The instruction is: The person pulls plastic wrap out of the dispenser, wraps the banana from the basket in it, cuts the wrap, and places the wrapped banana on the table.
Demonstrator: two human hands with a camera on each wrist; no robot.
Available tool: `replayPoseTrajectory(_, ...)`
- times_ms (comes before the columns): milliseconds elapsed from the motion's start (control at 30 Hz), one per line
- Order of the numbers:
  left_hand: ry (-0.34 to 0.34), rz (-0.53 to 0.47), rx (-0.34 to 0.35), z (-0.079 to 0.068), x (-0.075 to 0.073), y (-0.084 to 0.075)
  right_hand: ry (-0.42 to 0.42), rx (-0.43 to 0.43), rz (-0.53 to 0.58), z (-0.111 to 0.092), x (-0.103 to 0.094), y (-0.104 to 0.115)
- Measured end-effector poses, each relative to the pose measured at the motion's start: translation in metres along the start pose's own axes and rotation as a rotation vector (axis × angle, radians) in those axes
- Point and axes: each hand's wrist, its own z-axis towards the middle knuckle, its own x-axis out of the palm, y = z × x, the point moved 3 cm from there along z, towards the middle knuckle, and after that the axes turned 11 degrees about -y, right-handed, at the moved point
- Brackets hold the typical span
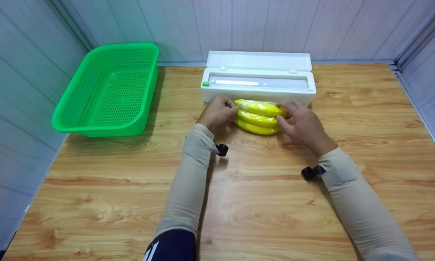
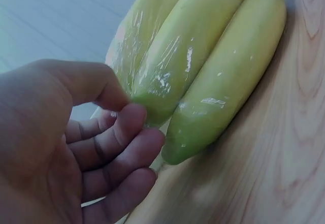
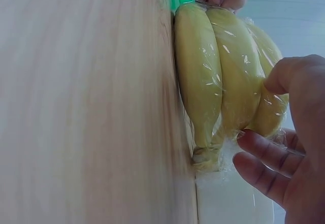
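Observation:
A bunch of yellow bananas, wrapped in clear plastic film, lies on the table right in front of a white cling film box. At the bunch's left end, my left hand pinches the film between thumb and fingertips, beside the greenish banana tips. My right hand holds the stem end. In the right wrist view its thumb presses on a banana while the fingers curl below, close to loose, crinkled film around the stem.
A green plastic basket with slotted sides stands at the left. The film box has its lid raised, a roll inside and a small green piece at its left corner. Panelled walls border the wooden table.

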Motion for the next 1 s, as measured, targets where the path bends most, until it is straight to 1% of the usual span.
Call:
replayPoseTrajectory(333, 0.050, 0.012, 0.051, -0.0015, -0.0028, 0.0023, -0.011, -0.016, -0.006, 0.0007, 0.0004, -0.0010)
replayPoseTrajectory(600, 0.074, 0.024, 0.098, -0.0020, -0.0041, 0.0039, -0.020, -0.019, 0.013, -0.0001, -0.0005, -0.0001)
replayPoseTrajectory(700, 0.085, 0.031, 0.091, -0.0032, -0.0042, 0.0032, -0.028, -0.019, 0.018, -0.0007, -0.0015, 0.0002)
replayPoseTrajectory(833, 0.093, 0.070, 0.059, -0.0047, -0.0038, 0.0030, -0.043, -0.017, 0.016, -0.0005, -0.0022, 0.0008)
replayPoseTrajectory(1000, 0.081, 0.120, 0.025, -0.0062, -0.0037, 0.0049, -0.097, -0.013, -0.007, -0.0004, -0.0031, 0.0008)
